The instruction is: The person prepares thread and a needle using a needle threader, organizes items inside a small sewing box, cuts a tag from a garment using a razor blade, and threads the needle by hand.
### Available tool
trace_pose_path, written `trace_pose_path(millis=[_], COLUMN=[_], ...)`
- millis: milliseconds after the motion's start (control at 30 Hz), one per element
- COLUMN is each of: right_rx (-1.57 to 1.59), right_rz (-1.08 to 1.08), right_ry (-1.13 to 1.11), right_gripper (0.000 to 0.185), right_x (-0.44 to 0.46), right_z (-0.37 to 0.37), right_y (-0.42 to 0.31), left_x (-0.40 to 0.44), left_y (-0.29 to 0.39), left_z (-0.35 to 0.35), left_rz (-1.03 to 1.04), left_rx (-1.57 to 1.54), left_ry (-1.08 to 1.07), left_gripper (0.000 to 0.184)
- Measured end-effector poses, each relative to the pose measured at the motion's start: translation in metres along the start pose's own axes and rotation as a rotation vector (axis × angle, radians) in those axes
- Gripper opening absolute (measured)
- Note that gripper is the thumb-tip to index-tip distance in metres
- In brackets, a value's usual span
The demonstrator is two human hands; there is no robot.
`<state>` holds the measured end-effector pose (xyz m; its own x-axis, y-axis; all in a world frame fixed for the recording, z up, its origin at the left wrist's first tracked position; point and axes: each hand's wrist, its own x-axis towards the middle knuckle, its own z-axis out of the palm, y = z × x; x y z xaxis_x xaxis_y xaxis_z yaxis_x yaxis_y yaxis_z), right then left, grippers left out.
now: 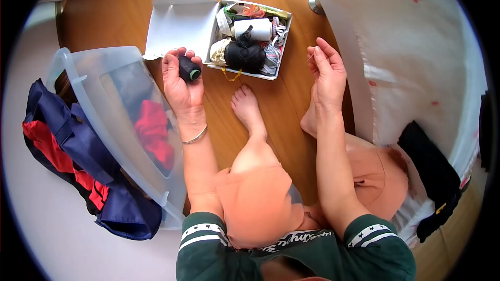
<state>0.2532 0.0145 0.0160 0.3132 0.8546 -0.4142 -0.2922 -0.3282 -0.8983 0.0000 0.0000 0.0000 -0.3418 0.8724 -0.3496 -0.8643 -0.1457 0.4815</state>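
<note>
My left hand [186, 96] is held palm up, its fingers curled around a spool of black thread [186, 65] whose green core end faces me. Opposite it, my right hand [330, 75] pinches a thin, shiny sliver that looks like a needle [310, 58] between thumb and fingers. Whether a thread runs between the hands is too fine to tell. On the floor between and beyond them is an open white box [275, 77] holding a white thread spool [253, 29], a bundle of black yarn [245, 56], cream yarn and tangled cords.
At the left stands a clear plastic bin [136, 164] with red cloth inside and navy and red clothing [78, 140] over its edge. To the right hangs a pale sheet [411, 62] with red spots; black cloth [430, 169] lies on it. My bare feet rest on the wooden floor [114, 8].
</note>
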Motion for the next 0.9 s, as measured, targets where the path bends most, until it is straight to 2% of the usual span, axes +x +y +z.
trace_pose_path(millis=[67, 100, 400, 533, 633, 733, 767, 900], right_rx=[0.03, 0.018, 0.241, 0.29, 0.266, -0.054, 0.074, 0.048], right_rz=[-0.07, -0.081, -0.187, -0.259, -0.439, -0.623, -0.514, -0.651], right_ry=[0.024, 0.03, 0.022, 0.036, -0.025, 0.116, 0.122, 0.236], right_gripper=[0.021, 0.021, 0.018, 0.017, 0.015, 0.017, 0.017, 0.018], right_x=[0.009, -0.023, -0.112, -0.178, -0.22, -0.272, -0.293, -0.34], right_z=[-0.001, -0.008, -0.019, -0.037, -0.088, -0.126, -0.136, -0.189], right_y=[-0.001, -0.026, -0.111, -0.161, -0.18, -0.211, -0.221, -0.236], left_x=[0.006, -0.023, -0.074, -0.098, -0.121, -0.15, -0.162, -0.208], left_y=[-0.003, 0.011, 0.053, 0.07, 0.071, 0.073, 0.074, 0.075], left_z=[-0.001, 0.013, 0.064, 0.083, 0.107, 0.139, 0.148, 0.182], left_rz=[-0.034, -0.042, -0.056, -0.162, -0.17, -0.21, -0.214, -0.245], left_rx=[0.022, 0.008, -0.018, -0.029, -0.074, 0.004, 0.021, 0.077], left_ry=[-0.002, -0.004, -0.112, -0.135, -0.399, -0.468, -0.513, -0.708], left_gripper=[0.012, 0.012, 0.012, 0.009, 0.013, 0.013, 0.013, 0.014])
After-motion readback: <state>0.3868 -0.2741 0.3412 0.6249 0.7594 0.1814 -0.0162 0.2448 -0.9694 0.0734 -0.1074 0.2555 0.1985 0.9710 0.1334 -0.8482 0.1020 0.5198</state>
